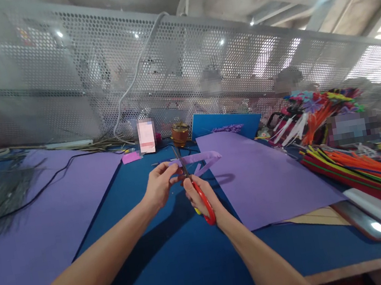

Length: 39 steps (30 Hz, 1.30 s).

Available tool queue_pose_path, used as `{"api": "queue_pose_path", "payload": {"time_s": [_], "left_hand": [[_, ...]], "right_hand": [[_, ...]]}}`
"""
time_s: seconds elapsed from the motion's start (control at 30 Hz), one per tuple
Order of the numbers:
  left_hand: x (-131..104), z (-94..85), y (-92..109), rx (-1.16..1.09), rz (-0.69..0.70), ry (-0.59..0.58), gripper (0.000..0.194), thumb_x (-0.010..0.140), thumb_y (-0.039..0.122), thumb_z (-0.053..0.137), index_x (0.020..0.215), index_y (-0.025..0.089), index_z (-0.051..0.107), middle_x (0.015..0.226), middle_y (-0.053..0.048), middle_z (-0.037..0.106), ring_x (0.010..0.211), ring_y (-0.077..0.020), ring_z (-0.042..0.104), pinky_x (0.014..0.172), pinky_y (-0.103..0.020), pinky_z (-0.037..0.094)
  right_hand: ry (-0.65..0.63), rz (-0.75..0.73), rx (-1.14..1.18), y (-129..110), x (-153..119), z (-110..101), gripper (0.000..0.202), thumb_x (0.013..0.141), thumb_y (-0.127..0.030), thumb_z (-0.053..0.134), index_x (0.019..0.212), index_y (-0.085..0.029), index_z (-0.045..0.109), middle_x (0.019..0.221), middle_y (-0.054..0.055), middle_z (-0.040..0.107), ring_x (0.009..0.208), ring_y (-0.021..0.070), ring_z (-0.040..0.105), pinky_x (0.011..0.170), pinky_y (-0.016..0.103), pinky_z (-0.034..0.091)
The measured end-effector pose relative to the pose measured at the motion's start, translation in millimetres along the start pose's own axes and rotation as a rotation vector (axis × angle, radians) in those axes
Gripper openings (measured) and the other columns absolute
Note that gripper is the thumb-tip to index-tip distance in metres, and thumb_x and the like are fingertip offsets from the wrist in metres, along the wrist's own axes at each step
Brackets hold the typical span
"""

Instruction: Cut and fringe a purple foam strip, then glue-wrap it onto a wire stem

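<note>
My left hand [161,183] pinches one end of a purple ribbon-like strip [209,158] between thumb and fingers. The strip loops out to the right, past my right hand [202,196]. My right hand is closed around the red handles of a pair of scissors [205,202]. Their blades point up and away, close to my left fingertips, and cross the strip there. Whether the blades are cutting into it I cannot tell. Both hands are above the blue tabletop [195,262].
Large purple sheets [272,178] [89,187] lie on either side. Colourful pipe cleaners [372,171] are heaped at the right. At the back stand a jar of amber liquid [180,134] and a blue board [227,122], before a perforated metal screen [170,59]. A black cable [58,173] crosses the left sheet.
</note>
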<state>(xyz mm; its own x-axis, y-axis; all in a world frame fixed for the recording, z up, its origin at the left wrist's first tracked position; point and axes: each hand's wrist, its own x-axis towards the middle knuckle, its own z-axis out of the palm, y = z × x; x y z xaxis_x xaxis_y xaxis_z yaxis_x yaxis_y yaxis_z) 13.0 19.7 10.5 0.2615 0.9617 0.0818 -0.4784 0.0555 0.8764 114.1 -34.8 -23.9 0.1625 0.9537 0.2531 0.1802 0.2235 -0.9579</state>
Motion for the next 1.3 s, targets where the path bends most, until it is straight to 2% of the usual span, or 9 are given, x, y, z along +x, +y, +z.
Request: {"api": "queue_pose_path", "payload": {"time_s": [0.1, 0.23, 0.33, 0.47, 0.6, 0.8, 1.1, 1.3], "left_hand": [[2.7, -2.9, 1.1, 0.035, -0.005, -0.018, 0.025, 0.048, 0.029, 0.076, 0.056, 0.013, 0.058, 0.055, 0.000, 0.057, 0.056, -0.0112, 0.055, 0.056, -0.026, 0.047], [7.0, -6.2, 1.3, 0.074, 0.001, -0.026, 0.024, 0.049, 0.029, 0.075, 0.055, 0.013, 0.058, 0.053, 0.000, 0.056, 0.052, -0.0114, 0.054, 0.057, -0.030, 0.050], [9.3, -6.9, 1.5, 0.073, 0.030, -0.002, 0.023, 0.050, 0.029, 0.074, 0.056, 0.013, 0.058, 0.053, 0.000, 0.056, 0.054, -0.0117, 0.055, 0.056, -0.029, 0.049], [9.1, -4.9, 3.4, 0.040, 0.057, 0.068, 0.021, 0.051, 0.027, 0.074, 0.055, 0.013, 0.058, 0.052, 0.001, 0.055, 0.054, -0.0101, 0.053, 0.055, -0.025, 0.048], [6.6, -1.8, 4.8, 0.001, 0.061, 0.095, 0.021, 0.050, 0.025, 0.074, 0.052, 0.014, 0.057, 0.050, 0.002, 0.054, 0.052, -0.0095, 0.052, 0.052, -0.024, 0.047], [4.5, -0.1, 2.4, -0.024, 0.071, 0.104, 0.025, 0.046, 0.028, 0.076, 0.054, 0.014, 0.058, 0.051, 0.002, 0.054, 0.053, -0.0097, 0.053, 0.054, -0.025, 0.047], [3.0, -0.9, 2.0, 0.045, 0.023, 0.078, 0.024, 0.048, 0.030, 0.075, 0.054, 0.012, 0.059, 0.051, 0.001, 0.055, 0.052, -0.0096, 0.053, 0.055, -0.025, 0.046], [2.4, -0.1, 2.7, 0.034, 0.031, 0.101, 0.024, 0.048, 0.029, 0.075, 0.052, 0.012, 0.059, 0.051, 0.001, 0.055, 0.053, -0.0099, 0.053, 0.055, -0.025, 0.046]], "right_hand": [[-0.059, 0.017, 0.002, -1.6, 1.3, -3.1, 0.054, 0.072, -0.065, 0.043, 0.085, -0.014, 0.055, 0.050, -0.004, 0.041, 0.039, 0.0078, 0.037, 0.036, 0.021, 0.032], [-0.098, -0.055, -0.071, -3.7, 2.8, -7.5, 0.054, 0.071, -0.065, 0.043, 0.087, -0.014, 0.053, 0.053, -0.002, 0.045, 0.043, 0.0091, 0.038, 0.041, 0.023, 0.032], [-0.079, -0.095, -0.099, -7.3, 2.8, -7.9, 0.051, 0.068, -0.063, 0.048, 0.087, -0.015, 0.051, 0.053, -0.003, 0.043, 0.045, 0.0096, 0.035, 0.044, 0.024, 0.031], [-0.082, -0.066, -0.072, -12.3, 1.9, -5.7, 0.047, 0.064, -0.060, 0.054, 0.084, -0.017, 0.049, 0.051, -0.006, 0.037, 0.045, 0.0089, 0.032, 0.045, 0.024, 0.030], [-0.076, -0.069, -0.147, -10.1, 1.6, -5.2, 0.045, 0.066, -0.056, 0.054, 0.086, -0.016, 0.048, 0.053, -0.006, 0.038, 0.045, 0.0089, 0.033, 0.046, 0.025, 0.030], [-0.086, -0.091, -0.265, -4.1, 2.2, -6.5, 0.041, 0.071, -0.051, 0.050, 0.090, -0.015, 0.048, 0.055, -0.004, 0.044, 0.048, 0.0104, 0.040, 0.050, 0.025, 0.033], [-0.032, -0.115, -0.334, -6.6, 1.4, -6.4, 0.029, 0.072, -0.045, 0.053, 0.076, -0.017, 0.048, 0.049, -0.006, 0.041, 0.045, 0.0088, 0.036, 0.046, 0.023, 0.031], [-0.021, -0.127, -0.381, -7.1, 0.8, -7.3, 0.027, 0.071, -0.042, 0.056, 0.077, -0.017, 0.048, 0.050, -0.006, 0.042, 0.045, 0.0095, 0.039, 0.047, 0.023, 0.032]]}}
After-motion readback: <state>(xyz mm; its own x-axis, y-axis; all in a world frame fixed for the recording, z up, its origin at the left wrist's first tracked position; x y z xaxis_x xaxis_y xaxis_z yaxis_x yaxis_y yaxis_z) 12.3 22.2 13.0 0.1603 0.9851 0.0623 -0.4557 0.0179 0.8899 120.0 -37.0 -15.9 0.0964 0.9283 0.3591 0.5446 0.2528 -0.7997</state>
